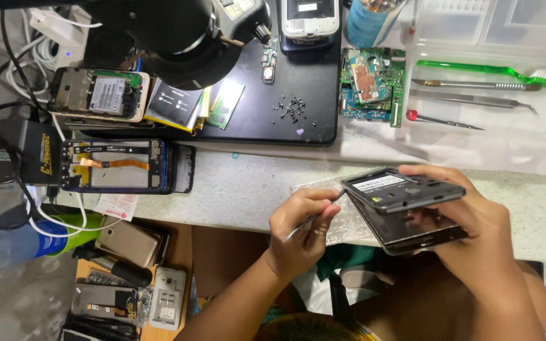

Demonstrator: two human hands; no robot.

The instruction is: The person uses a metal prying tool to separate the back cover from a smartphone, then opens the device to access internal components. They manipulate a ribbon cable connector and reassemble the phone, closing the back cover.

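Note:
My right hand (pixel 469 221) holds a dark opened phone (pixel 406 205) tilted above the table's front edge, its inner frame lifted apart from the lower half. My left hand (pixel 301 230) pinches a thin metal tool (pixel 314 215) whose tip reaches the gap at the phone's left corner. Under the phone lies a sheet of clear bubble wrap (pixel 349 221).
A black mat (pixel 285 95) carries a pile of small screws (pixel 292 108) and a microscope base (pixel 178 38). Circuit boards (pixel 372 85), a green brush (pixel 494 72), tweezers (pixel 475 100) lie at right. Opened phones (pixel 115 165) and cables crowd the left.

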